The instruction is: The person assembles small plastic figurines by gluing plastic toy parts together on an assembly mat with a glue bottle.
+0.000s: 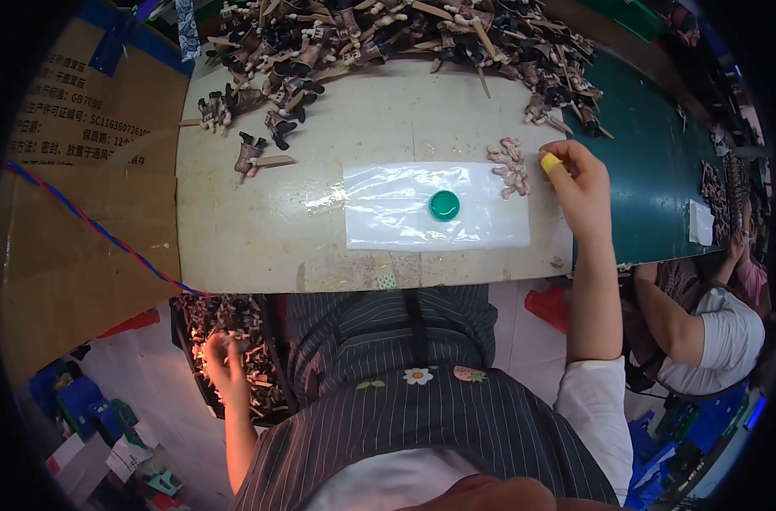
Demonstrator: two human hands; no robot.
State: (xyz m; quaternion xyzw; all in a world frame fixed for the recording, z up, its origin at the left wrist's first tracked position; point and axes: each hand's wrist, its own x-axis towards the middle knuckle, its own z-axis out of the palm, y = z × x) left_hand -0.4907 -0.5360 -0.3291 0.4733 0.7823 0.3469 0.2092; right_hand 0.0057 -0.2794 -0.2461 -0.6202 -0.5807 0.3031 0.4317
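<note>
My left hand is down at the lower left, over a dark crate heaped with small brown, black and pale figure pieces. Its fingers are curled, and what they hold, if anything, cannot be made out. My right hand, with yellow tape round one digit, is above the table's right part. Its fingers are bent together; anything between them is hidden. Just left of it lies a small pile of pinkish-beige pieces. A round green cap sits on a clear plastic-covered white sheet in front of me.
A large heap of doll-like figures with flat wooden-coloured sticks covers the far table. One figure lies apart. A cardboard box with a red-blue twisted wire stands left. A co-worker sits at right by a green tabletop.
</note>
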